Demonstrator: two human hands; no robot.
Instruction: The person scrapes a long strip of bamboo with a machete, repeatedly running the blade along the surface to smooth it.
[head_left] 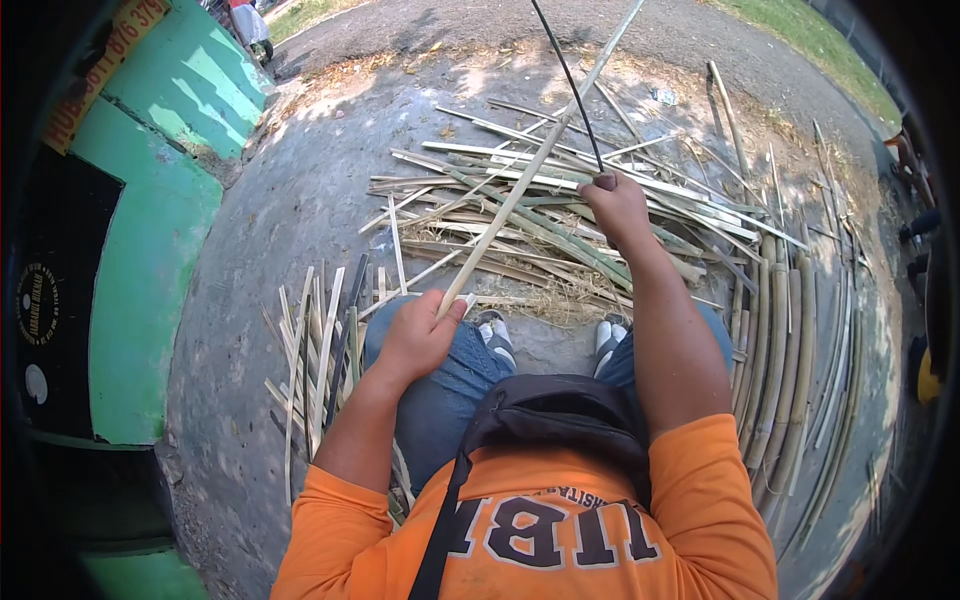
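Observation:
My left hand (419, 338) is closed around the lower end of a long pale bamboo strip (510, 210), just above my left knee. The strip slants up and away to the right, past the top edge of the view. In my right hand (616, 212) I grip a long thin dark blade (566, 72), apparently seen edge-on, by its brown handle. It points away from me, tilted up to the left, and crosses the strip in the picture; whether they touch I cannot tell. Below both lies a pile of split bamboo (570, 235), pale and green, on the ground.
More split strips (315, 350) lie beside my left leg. Whole bamboo poles (785, 365) are lined up on my right. Wood shavings (545, 302) lie before my feet. A green wall (150, 270) stands at the left, and people are partly visible at the far right edge.

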